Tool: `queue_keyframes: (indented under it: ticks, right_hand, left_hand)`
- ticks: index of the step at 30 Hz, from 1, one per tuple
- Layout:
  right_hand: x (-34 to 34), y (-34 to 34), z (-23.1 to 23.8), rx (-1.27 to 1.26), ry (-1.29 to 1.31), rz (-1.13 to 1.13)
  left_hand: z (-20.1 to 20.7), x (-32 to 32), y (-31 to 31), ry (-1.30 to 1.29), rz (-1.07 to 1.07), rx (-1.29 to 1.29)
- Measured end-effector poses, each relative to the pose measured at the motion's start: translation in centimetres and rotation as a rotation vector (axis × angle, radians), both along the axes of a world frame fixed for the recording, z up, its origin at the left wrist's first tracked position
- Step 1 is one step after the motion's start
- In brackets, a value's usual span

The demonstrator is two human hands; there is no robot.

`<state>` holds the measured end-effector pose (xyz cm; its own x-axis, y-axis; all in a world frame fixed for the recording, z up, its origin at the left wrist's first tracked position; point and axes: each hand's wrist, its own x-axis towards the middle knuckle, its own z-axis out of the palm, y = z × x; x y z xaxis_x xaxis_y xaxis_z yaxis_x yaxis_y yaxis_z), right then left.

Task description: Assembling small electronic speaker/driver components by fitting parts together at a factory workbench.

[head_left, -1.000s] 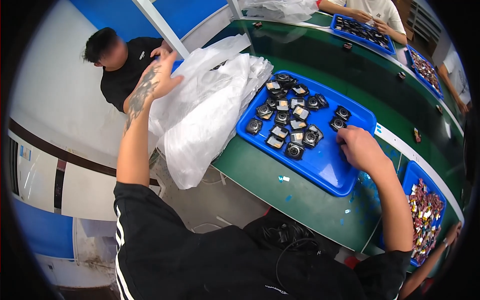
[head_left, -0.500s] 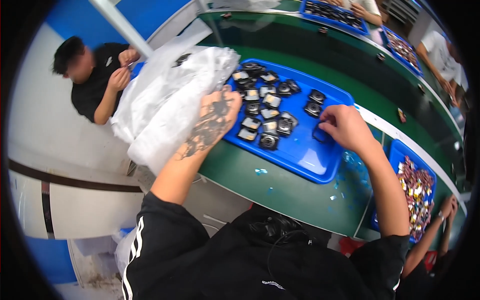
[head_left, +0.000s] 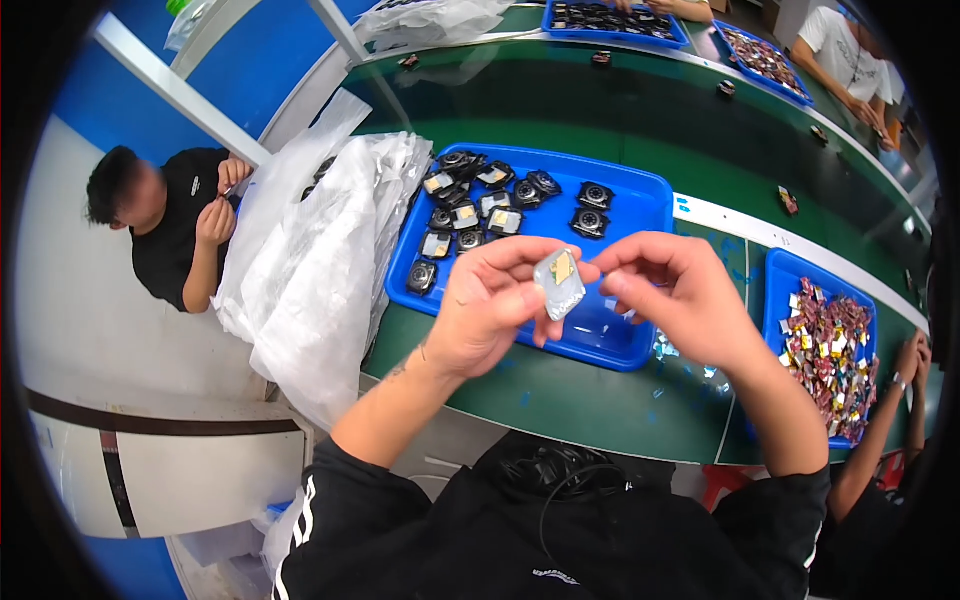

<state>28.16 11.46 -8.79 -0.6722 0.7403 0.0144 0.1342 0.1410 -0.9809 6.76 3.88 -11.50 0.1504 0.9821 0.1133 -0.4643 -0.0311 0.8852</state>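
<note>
A small squarish watch case (head_left: 560, 287), its silvery face marked by a gold-yellow patch, is pinched in my left hand (head_left: 485, 312) above the front of a blue tray (head_left: 645, 205). My right hand (head_left: 685, 300) is close to the case's right edge, thumb and forefinger drawn together. Whatever sits between those fingertips is too small to make out. In the tray's left half lie several black watch cases (head_left: 470, 215), some with silver faces up, others showing a round ring. Two more black cases (head_left: 592, 208) lie together near the far side.
Crumpled white plastic sheeting (head_left: 320, 240) is heaped left of the tray. To the right stands a blue tray (head_left: 771, 310) of small reddish parts. Beyond runs a dark green belt (head_left: 500, 95) carrying scattered pieces. Blue film scraps (head_left: 665, 347) lie on the green table. Co-workers sit around.
My left hand has come from the tray's left edge to its front, now holding a watch case. My right hand has left the tray's right side and come to the case. The view has shifted.
</note>
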Motion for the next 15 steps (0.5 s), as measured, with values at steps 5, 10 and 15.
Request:
queue_keyframes:
  ticks: [5, 10, 15]
  right_hand:
    - [0.1, -2.5, 1.6, 0.827, 0.078, -0.12]
    - [3.2, -2.8, 0.7, 1.065, -0.035, -0.167]
    - [8.3, -4.4, 1.4, 0.638, -0.033, -0.62]
  left_hand:
    - [-1.2, 2.2, 0.2, -0.249, -0.101, -0.147]
    - [0.2, 4.3, 0.3, -0.029, -0.272, -0.189]
    - [-0.9, 2.0, 6.3, 1.247, 0.164, 0.42]
